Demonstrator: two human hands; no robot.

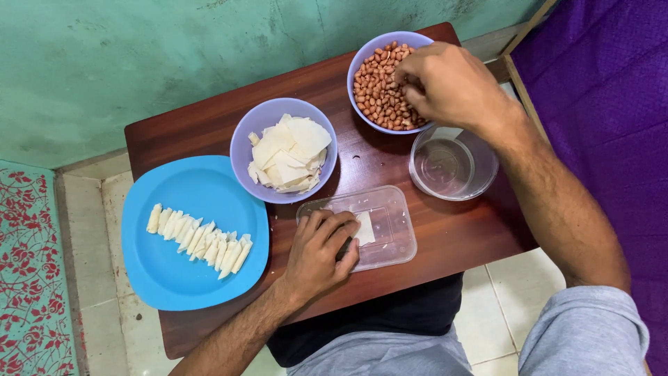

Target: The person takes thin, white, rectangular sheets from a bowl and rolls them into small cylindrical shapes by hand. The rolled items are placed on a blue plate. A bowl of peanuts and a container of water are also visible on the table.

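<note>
Seated at a small dark wooden table [390,167], a person dips the right hand [445,83] into a lilac bowl of peanuts [379,90] at the far edge, fingertips pinched among the nuts, though whether any are actually gripped cannot be told from here. The left hand [320,254] rests curled on a clear plastic lid [386,223], pressing down a white wrapper piece [365,228]. Between them sit a second lilac bowl of white wrappers [285,150] and an empty clear container [452,163], while folded white rolls [198,237] line a blue plate [181,278] at the left.
</note>
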